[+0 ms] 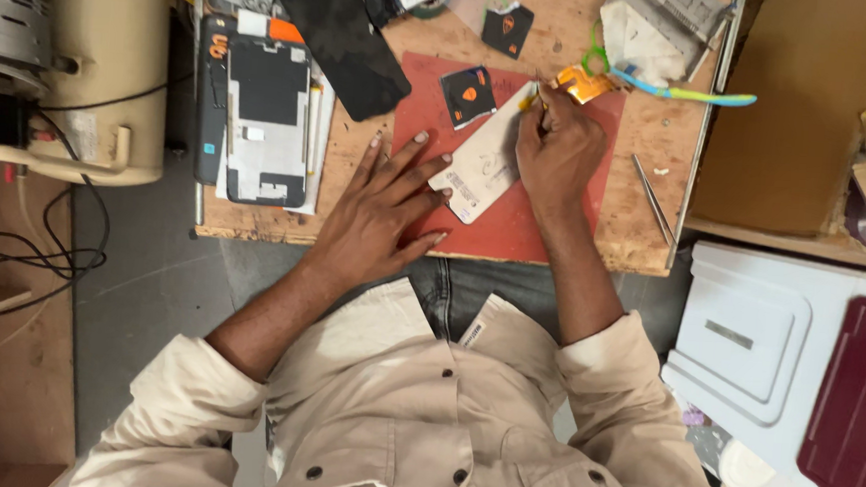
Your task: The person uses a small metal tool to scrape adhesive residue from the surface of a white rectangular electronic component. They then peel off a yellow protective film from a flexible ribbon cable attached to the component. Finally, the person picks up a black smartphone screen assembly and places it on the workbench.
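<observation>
A pale, cream-coloured phone back panel (486, 162) lies slanted on a red mat (514, 228) on a small wooden worktable. My left hand (390, 206) rests flat on the mat, fingers spread, with the fingertips pressing the panel's near left edge. My right hand (559, 146) is closed around a thin tool with a yellow tip (529, 101), held against the panel's upper right corner. An orange flex part (583, 82) lies just beyond that hand.
An opened phone frame (265, 123) and a black screen panel (341, 32) lie at the left. Tweezers (651, 197) sit at the right of the mat, and a green and blue tool (663, 87) beyond. A beige machine (73, 61) stands far left, white and maroon boxes (747, 343) at the right.
</observation>
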